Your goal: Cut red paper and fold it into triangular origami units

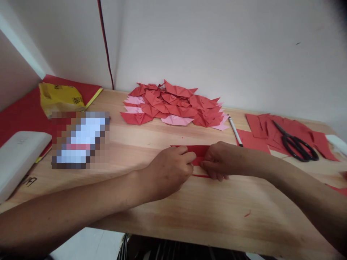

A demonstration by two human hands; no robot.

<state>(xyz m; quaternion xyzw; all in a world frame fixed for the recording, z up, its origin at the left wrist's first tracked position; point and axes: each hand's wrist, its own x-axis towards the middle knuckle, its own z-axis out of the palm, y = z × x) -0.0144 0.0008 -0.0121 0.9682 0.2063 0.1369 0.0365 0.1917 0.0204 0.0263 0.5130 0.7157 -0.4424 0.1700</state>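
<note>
Between my two hands a piece of red paper (200,150) lies on the wooden table, with a fold running along its length. My left hand (173,169) has its fingers curled onto the paper's left part. On the right part, my right hand (218,160) presses with bent fingers, its thumb near the paper's middle. Both hands cover the paper's ends, so its full outline is hidden. Beyond them is a heap of folded red and pink paper shapes (176,104), some with small drawn faces.
A white marker (235,130) lies right of the heap. Black-handled scissors (295,144) rest on cut red paper pieces (298,126). At left are a phone-like blurred object (81,141), a yellow packet (61,97) and a white box-shaped device (23,159). A wall borders the table's back.
</note>
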